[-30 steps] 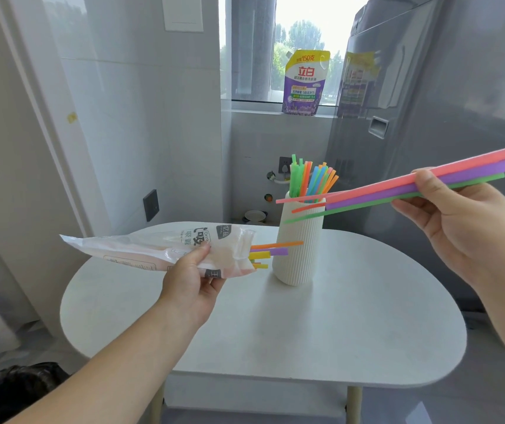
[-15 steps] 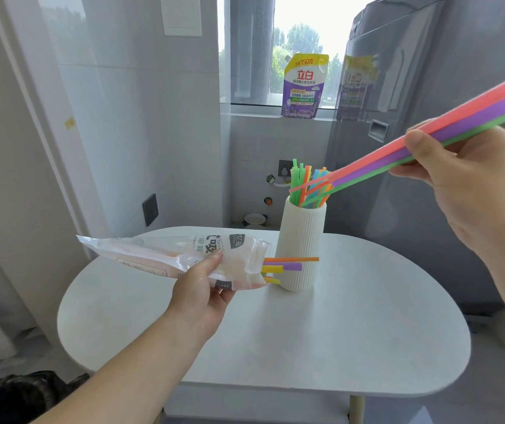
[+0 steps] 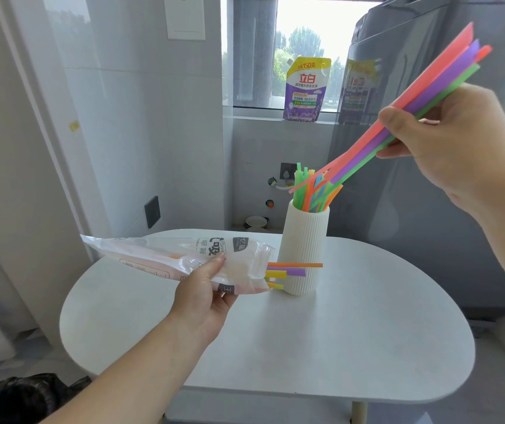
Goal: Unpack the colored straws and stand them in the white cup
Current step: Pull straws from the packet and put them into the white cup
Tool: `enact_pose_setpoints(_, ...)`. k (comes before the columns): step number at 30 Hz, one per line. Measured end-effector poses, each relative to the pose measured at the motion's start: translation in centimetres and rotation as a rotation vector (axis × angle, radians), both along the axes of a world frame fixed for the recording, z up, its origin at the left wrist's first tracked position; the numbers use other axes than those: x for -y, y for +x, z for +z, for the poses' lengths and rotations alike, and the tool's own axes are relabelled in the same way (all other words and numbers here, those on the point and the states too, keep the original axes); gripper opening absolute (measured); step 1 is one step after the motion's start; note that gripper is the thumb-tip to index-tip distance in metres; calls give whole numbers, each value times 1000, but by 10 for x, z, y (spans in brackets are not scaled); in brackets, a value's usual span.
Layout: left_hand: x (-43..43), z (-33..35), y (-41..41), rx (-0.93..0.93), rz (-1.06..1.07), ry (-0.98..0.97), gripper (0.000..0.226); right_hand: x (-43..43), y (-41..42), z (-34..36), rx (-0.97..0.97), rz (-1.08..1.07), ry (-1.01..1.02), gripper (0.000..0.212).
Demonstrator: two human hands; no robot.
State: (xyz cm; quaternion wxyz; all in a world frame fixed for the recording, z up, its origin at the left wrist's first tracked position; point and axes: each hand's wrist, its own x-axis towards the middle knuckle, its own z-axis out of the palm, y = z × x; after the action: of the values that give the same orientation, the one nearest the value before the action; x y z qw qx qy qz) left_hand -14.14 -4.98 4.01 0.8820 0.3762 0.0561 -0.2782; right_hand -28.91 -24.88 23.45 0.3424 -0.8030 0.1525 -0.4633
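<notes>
A ribbed white cup (image 3: 303, 249) stands on the white table (image 3: 337, 332) with several green, orange and blue straws (image 3: 307, 194) upright in it. My right hand (image 3: 447, 142) pinches a bundle of pink, purple and green straws (image 3: 422, 96), tilted steeply, with its lower ends touching the straws at the cup's mouth. My left hand (image 3: 205, 298) grips the clear straw bag (image 3: 178, 258) left of the cup. Orange, yellow and purple straw ends (image 3: 291, 270) stick out of the bag's open end in front of the cup.
A purple detergent pouch (image 3: 304, 90) stands on the window sill behind. A grey appliance (image 3: 428, 209) rises at the table's right rear. A black bag (image 3: 15, 399) lies on the floor at lower left. A dark wall socket (image 3: 152, 211) is on the left wall.
My right hand has risen and swung the straw bundle from nearly level to steeply tilted, bringing its lower ends down to the cup's mouth. The left hand and bag have hardly moved.
</notes>
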Motion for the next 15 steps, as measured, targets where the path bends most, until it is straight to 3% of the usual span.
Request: enact_pose_setpoints(15, 0, -1, -1, 13, -21, -3, 40, 4, 6, 4, -131, -13, 56, 11)
